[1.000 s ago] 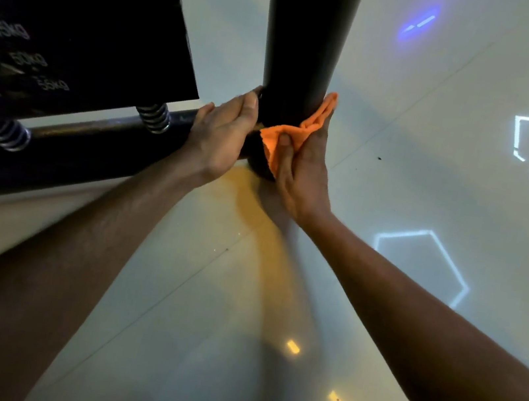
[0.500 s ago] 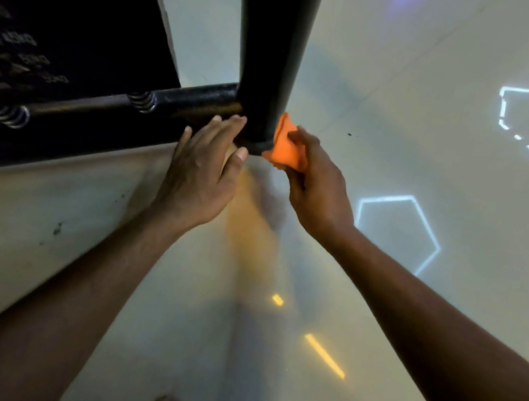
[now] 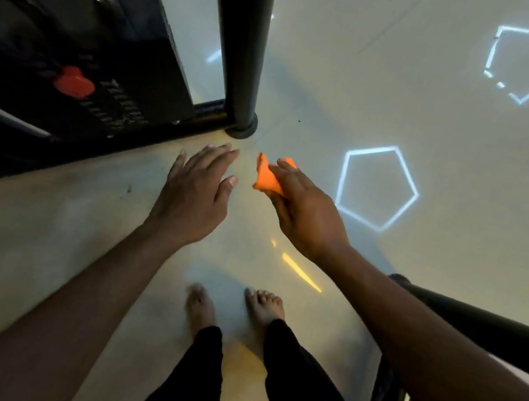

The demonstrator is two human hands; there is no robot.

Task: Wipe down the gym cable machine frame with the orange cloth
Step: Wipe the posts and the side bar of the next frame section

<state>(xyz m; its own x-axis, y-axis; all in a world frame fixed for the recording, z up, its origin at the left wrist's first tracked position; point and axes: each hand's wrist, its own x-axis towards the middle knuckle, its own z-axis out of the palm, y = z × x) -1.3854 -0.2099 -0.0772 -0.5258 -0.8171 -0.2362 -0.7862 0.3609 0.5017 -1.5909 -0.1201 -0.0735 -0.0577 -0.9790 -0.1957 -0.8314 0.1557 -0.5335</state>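
- Both hands are pulling back from the upright post [image 3: 246, 41], which the cloth was pressing against 1 second ago; the view is now taking in bare feet [image 3: 232, 309] too.
- Weight stack [image 3: 79, 67] and base rail [image 3: 148, 137] are sitting at the left, apparently not yet wiped here.
- Left hand [image 3: 192, 196] is hovering with fingers spread, grasping nothing.
- Right hand [image 3: 306, 214] is pinching the bunched orange cloth [image 3: 268, 176] in mid-air, near the post's foot.
- Advice: spreading the cloth flat before the next stroke would probably cover more of the frame.

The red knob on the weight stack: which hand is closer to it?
Left. The left hand hovers open to the right of the red knob; the right hand, holding the cloth, is farther right.
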